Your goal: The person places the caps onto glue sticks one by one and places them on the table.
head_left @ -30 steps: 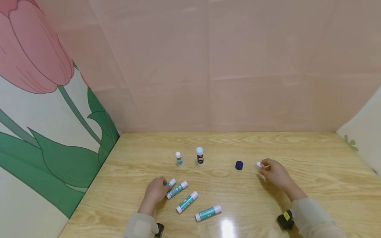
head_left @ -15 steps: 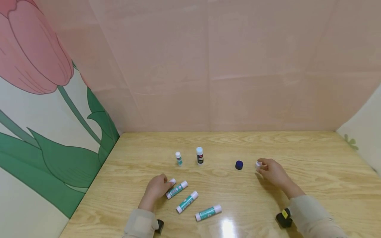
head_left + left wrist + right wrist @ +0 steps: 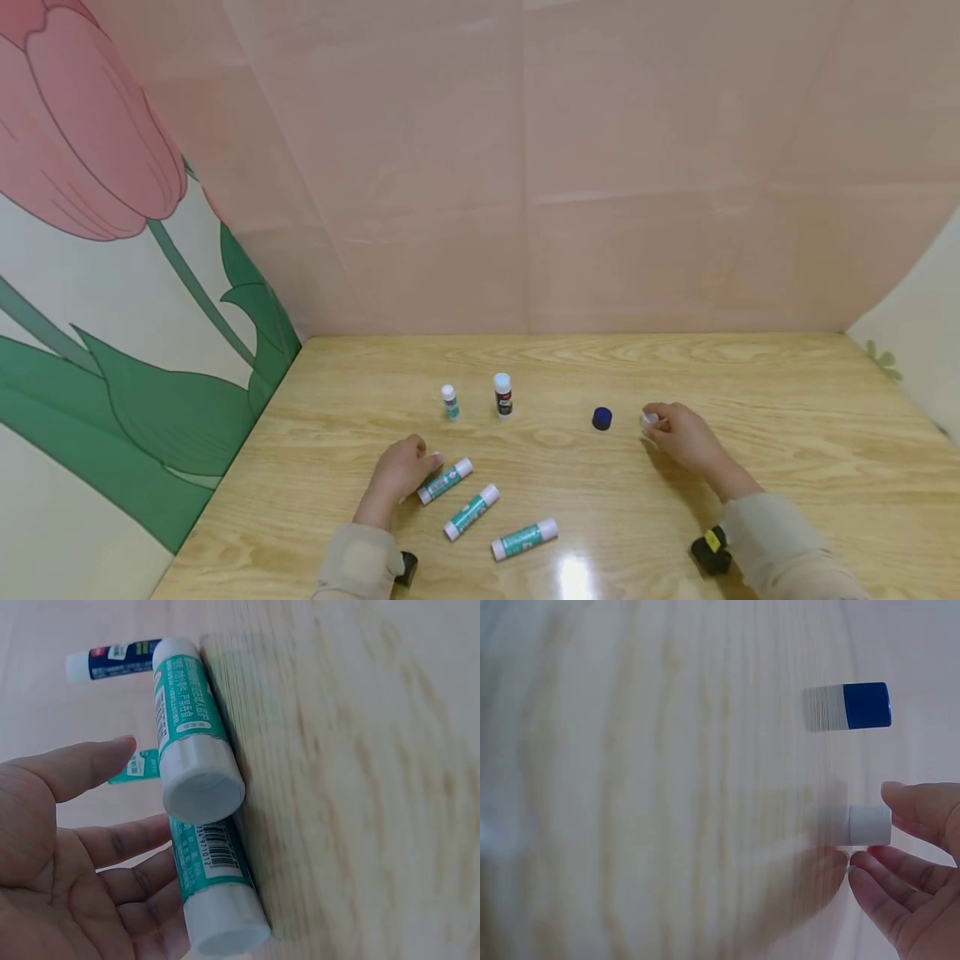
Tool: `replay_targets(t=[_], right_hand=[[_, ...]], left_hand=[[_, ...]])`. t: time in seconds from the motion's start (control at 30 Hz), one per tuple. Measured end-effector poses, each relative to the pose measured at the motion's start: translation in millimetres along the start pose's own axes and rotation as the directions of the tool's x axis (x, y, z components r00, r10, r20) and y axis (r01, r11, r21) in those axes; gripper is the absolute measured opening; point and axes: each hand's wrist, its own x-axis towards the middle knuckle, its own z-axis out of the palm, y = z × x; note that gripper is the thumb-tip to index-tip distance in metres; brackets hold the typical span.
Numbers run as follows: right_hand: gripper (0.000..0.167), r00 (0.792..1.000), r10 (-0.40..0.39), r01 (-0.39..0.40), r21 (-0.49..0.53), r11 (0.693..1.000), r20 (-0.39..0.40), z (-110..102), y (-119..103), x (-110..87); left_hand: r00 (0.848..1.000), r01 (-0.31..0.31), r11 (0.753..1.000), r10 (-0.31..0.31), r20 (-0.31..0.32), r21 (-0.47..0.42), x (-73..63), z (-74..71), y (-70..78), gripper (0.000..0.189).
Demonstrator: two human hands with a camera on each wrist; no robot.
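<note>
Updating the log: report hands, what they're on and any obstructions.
Left fingers at leftmost lying glue stick, grip unclear. Right fingers pinch white cap. Neighbouring glue stick may crowd left fingers; blue cap stands apart.

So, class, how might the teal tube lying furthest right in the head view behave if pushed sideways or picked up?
The teal tube lies on its side and looks cylindrical, so a sideways push would probably roll it. Its straight outline suggests it should stay stiff when lifted.

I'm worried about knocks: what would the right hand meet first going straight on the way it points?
The right hand, pinching the white cap, would probably meet the dark blue cap first; depth is unclear.
</note>
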Motion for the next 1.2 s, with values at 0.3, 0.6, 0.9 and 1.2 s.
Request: replay_targets(t=[0.3,0.6,0.9,1.2], right_hand=[[0.021,0.999,0.031,-0.031,0.001,1.000,0.033,-1.0,-5.8,-4.7],[0.010,1.000,0.008,-0.008,-0.001,1.000,0.012,2.7,-8.5,-9.5],[0.007,1.000,0.011,-0.011,0.015,1.000,0.010,7.4,-13.1,-12.9],[0.010,1.000,-0.009,0.011,0.076,0.997,-0.019,8.9,-23.9,-16.1]], left_hand=[[0.999,0.024,0.998,-0.026,-0.033,-0.060,4.0,1.0,5.1,0.038],[0.996,0.017,0.996,-0.025,-0.091,-0.092,10.7,4.6,7.6,0.036],[0.992,-0.009,0.992,-0.006,-0.123,-0.122,14.6,6.3,9.2,0.038],[0.989,-0.048,0.989,0.027,-0.148,-0.143,15.4,5.8,12.2,0.039]])
